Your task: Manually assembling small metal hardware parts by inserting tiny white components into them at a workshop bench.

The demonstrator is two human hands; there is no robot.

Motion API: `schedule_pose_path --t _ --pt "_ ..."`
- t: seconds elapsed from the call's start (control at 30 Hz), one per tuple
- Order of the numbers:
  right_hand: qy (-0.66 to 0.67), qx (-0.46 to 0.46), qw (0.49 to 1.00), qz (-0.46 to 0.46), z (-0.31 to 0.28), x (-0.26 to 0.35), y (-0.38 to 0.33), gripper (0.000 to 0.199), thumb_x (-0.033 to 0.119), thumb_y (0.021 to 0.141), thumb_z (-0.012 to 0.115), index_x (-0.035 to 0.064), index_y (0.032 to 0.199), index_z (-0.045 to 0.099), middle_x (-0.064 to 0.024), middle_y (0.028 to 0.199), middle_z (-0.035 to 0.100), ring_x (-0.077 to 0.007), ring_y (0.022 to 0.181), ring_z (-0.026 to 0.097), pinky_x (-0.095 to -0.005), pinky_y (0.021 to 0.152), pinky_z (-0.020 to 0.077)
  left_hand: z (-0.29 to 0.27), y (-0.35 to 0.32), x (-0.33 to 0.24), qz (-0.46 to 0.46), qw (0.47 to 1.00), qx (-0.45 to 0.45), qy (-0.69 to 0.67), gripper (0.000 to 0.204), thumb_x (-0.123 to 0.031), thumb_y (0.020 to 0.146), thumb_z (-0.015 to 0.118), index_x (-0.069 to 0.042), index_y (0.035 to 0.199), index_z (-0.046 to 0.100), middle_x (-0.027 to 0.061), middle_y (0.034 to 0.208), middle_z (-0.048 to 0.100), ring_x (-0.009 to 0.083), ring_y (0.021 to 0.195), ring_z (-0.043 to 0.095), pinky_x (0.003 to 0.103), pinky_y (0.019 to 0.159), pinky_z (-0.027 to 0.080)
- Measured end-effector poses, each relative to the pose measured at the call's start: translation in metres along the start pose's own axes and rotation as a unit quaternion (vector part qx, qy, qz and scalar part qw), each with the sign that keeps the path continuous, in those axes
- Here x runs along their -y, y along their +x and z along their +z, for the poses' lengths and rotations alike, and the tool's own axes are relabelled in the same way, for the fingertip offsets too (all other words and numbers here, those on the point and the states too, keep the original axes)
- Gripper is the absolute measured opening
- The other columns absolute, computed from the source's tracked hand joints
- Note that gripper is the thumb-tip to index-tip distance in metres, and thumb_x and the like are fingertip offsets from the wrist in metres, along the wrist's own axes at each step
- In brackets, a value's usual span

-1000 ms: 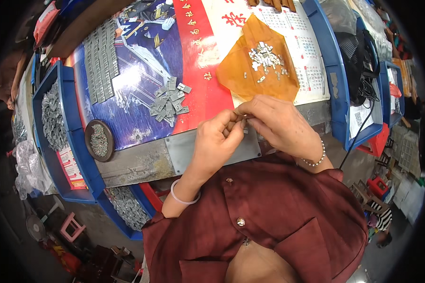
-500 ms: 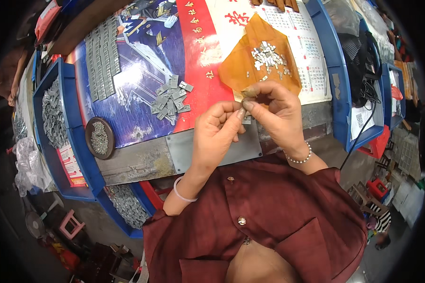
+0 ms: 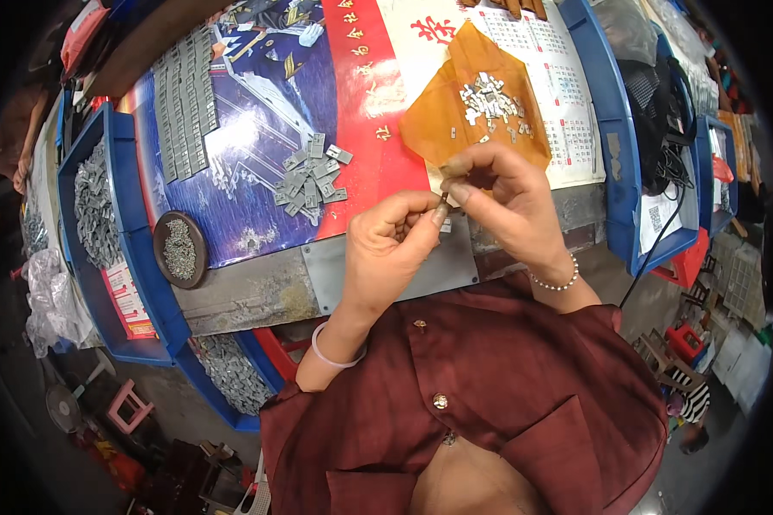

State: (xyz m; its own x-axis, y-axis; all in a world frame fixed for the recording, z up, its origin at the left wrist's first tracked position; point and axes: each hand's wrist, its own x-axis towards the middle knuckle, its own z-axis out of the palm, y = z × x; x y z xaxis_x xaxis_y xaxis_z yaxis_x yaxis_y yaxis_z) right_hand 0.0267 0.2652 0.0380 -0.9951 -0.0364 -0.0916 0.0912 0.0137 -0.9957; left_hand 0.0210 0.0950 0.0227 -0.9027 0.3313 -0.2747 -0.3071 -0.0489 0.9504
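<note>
Over the near edge of the table, my left hand [image 3: 391,251] is closed, its thumb and index finger pinching a tiny dark piece [image 3: 444,198] mostly hidden by fingertips. Just beyond it, my right hand [image 3: 515,204] has thumb and index tips together beside the same piece; whatever they grip is too small to make out. A loose pile of small grey rectangular parts [image 3: 309,180] lies left of the hands. Behind my right hand, small silvery-white pieces [image 3: 491,101] are heaped on an amber sheet [image 3: 425,116].
Rows of grey parts [image 3: 183,107] line the table's far left. A brown round dish [image 3: 161,251] holds tiny metal bits. Blue trays stand at the left [image 3: 136,210] and right [image 3: 617,172]; a lower bin of grey parts [image 3: 232,373] sits below. A metal plate [image 3: 339,283] covers the table edge.
My right hand has shifted slightly right, and its fingertips have drawn a little away from my left fingertips. The dark piece now shows between them.
</note>
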Motion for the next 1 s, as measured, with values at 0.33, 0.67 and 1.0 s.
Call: schedule_pose_path --t 0.33,0.67,1.0 --pt "-0.028 0.069 0.997 -0.006 -0.011 0.002 0.002 0.017 0.001 0.085 0.061 -0.0009 0.102 0.058 -0.0025 0.091 0.06 -0.0088 0.079 0.056 -0.0235 0.072 0.048 -0.004 -0.002 0.005 -0.017 0.998 0.04 0.042 0.009 -0.006 0.088 0.063 0.001 0.094 0.065 -0.002 0.07 0.06 0.0016 0.061 0.052 0.018 0.052 0.041" --pt "0.079 -0.019 0.996 0.036 -0.002 0.005 0.001 0.018 0.001 0.087 0.06 0.003 0.1 0.047 -0.0025 0.091 0.053 -0.0068 0.082 0.052 -0.0209 0.071 0.0453 0.0 -0.003 -0.004 -0.051 0.998 -0.007 -0.044 0.024 -0.004 0.093 0.054 0.005 0.115 0.056 0.0074 0.082 0.066 0.0093 0.068 0.061 0.021 0.063 0.049" --pt "0.068 -0.062 0.996 0.009 0.017 -0.004 -0.003 0.021 0.0 0.086 0.062 0.0035 0.1 0.046 -0.0027 0.091 0.054 -0.007 0.081 0.053 -0.0214 0.072 0.0453 0.004 -0.004 0.002 -0.022 0.995 -0.021 -0.099 0.032 -0.001 0.094 0.051 0.007 0.124 0.05 0.013 0.097 0.068 0.0147 0.088 0.066 0.025 0.077 0.053"
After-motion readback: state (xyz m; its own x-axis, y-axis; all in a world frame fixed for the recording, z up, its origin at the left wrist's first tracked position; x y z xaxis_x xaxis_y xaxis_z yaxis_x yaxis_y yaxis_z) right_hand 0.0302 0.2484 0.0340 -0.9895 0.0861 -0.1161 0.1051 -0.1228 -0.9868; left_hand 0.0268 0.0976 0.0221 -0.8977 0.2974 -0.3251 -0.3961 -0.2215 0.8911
